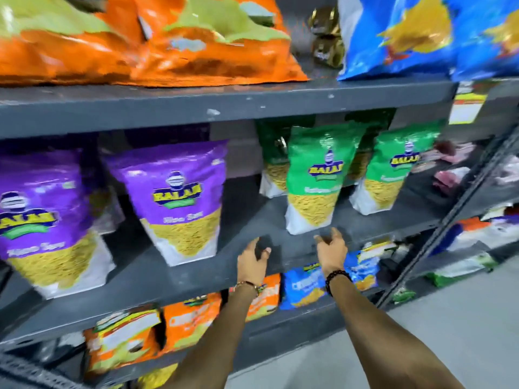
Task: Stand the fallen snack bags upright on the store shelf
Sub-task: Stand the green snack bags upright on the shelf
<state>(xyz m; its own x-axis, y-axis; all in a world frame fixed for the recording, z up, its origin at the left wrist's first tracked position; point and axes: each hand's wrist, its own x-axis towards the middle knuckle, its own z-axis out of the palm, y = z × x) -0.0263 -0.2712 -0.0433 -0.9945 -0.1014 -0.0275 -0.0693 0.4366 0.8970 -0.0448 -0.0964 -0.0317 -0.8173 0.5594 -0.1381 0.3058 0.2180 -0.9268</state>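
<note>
On the grey middle shelf (174, 279) stand two purple snack bags, one at the far left (42, 220) and one beside it (179, 200). Right of a bare gap stand green snack bags, the nearest (317, 175) upright at the shelf's front, another (393, 169) to its right, more behind. My left hand (252, 262) hovers at the shelf's front edge, fingers apart, holding nothing. My right hand (332, 248) sits just below the nearest green bag, fingers spread and empty.
Large orange bags (157, 43) and blue bags (421, 35) fill the top shelf. Orange (191, 318) and blue packs (303, 287) crowd the lower shelf. A second rack (483, 192) with mixed packs stands to the right. Grey floor (435, 332) lies below.
</note>
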